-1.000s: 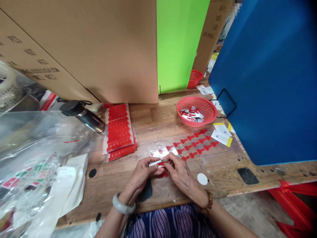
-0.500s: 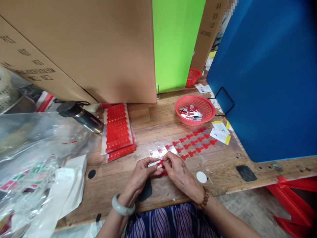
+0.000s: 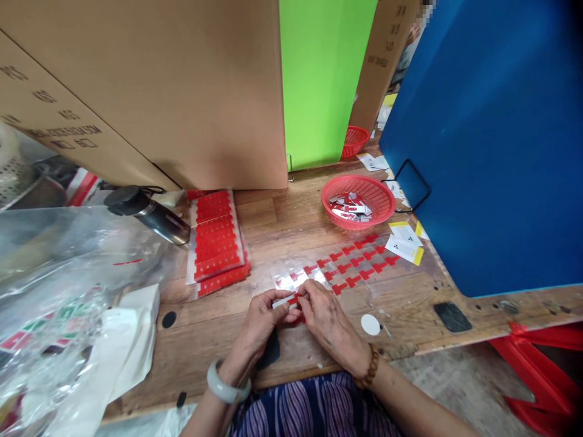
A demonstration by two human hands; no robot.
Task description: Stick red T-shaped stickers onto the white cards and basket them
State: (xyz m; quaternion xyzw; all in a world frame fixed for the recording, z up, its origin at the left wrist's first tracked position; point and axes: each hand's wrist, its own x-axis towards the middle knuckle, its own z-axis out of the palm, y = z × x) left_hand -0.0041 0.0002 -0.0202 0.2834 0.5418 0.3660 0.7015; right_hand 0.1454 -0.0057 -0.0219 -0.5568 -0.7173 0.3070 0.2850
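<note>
White strip (image 3: pixel 283 301): between the two hands, low over the near end of the sticker sheet. Left hand (image 3: pixel 260 320) nearly closed, thumb and forefinger pinching the strip. Right hand (image 3: pixel 328 323) also nearly closed, fingertips meeting at a red patch (image 3: pixel 295 299) by the strip's right end; they appear to grip the patch, but cannot tell whether they grip the strip too.

Clear sheet (image 3: pixel 350 282) of red T-shaped stickers lies flat under and beyond the fingers, its far end near some yellow-edged cards (image 3: pixel 404 250). Red basket (image 3: pixel 388 203) stands beyond it on the table (image 3: pixel 204 331), holding loose red-and-white pieces (image 3: pixel 353 210). Bundled red sheets (image 3: pixel 217 240) lie off to the left, beside a dark bottle (image 3: pixel 161 218).

Risks (judged): the red patch, if adhesive, could crease or catch on a fingertip, since the work area is small and both hands crowd it. Slack in the left pinch could let the strip twist, setting the red askew. A dragging wrist might shift the sheet.
</note>
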